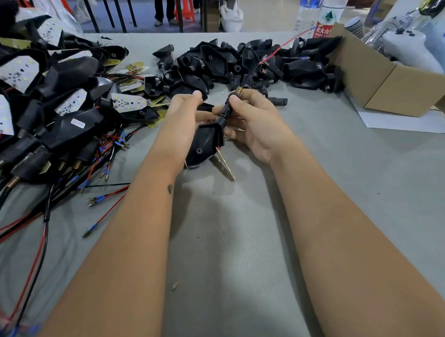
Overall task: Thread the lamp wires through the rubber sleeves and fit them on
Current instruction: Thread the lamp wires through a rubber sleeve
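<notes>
I hold a black lamp housing above the grey table, its stem pointing up and away. My left hand grips the housing's upper left side. My right hand pinches the black rubber sleeve on the stem, just below a brass threaded tip. A thin circuit board hangs from the housing's lower edge. The wires of this lamp are hidden inside the housing and my hands.
Black rubber sleeves and empty housings are heaped at the back centre. Lamps with LED boards and red and black wires cover the left. A cardboard box stands at the right, water bottles behind it.
</notes>
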A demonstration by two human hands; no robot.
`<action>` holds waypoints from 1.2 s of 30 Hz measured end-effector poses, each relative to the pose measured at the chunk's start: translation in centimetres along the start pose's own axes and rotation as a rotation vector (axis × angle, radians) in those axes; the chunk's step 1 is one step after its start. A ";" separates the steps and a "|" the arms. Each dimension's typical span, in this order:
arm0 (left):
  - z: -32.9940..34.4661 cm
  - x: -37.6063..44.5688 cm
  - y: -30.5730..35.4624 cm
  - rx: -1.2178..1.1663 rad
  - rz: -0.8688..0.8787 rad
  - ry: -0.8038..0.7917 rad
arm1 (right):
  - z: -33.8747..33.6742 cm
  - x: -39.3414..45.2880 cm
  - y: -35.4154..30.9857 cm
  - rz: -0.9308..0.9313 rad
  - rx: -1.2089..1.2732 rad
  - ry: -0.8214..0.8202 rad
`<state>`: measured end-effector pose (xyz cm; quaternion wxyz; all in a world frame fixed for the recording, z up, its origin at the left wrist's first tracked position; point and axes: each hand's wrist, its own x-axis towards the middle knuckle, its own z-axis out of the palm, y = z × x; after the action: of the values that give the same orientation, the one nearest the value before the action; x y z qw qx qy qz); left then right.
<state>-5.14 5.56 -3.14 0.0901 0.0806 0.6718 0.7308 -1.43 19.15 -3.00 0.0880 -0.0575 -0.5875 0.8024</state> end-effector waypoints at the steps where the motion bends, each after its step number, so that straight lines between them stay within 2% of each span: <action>1: -0.2 0.0 0.0 0.051 0.043 0.009 | 0.0 0.1 0.1 -0.009 0.017 0.033; 7: -1.9 -0.9 -0.1 0.542 0.403 -0.004 | -0.2 0.9 0.3 -0.093 0.023 0.247; 10: -2.3 -1.1 -0.1 0.783 0.428 -0.078 | -0.4 1.1 0.4 -0.102 0.062 0.319; 14: -2.0 -0.8 -0.3 0.883 0.412 -0.177 | -0.5 1.5 0.6 -0.111 0.066 0.344; 19: -2.3 -0.6 -0.4 0.843 0.397 -0.136 | -0.4 1.6 0.8 -0.109 0.038 0.346; 23: -2.3 -0.4 -0.5 0.673 0.354 -0.115 | -0.6 1.5 0.6 -0.114 0.071 0.327; 25: -2.4 -0.3 -0.6 0.581 0.336 -0.118 | -0.7 1.5 0.4 -0.107 0.132 0.315; 32: -1.9 -0.3 -0.6 0.479 0.344 -0.041 | -1.0 1.4 0.0 -0.117 0.433 0.268; 36: -1.6 -0.1 -0.8 0.537 0.311 0.011 | -1.1 1.3 0.0 -0.114 0.471 0.255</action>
<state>-5.38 4.04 -4.04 -0.0509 0.1994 0.8209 0.5327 -2.44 20.44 -3.31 0.2175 -0.1028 -0.3711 0.8969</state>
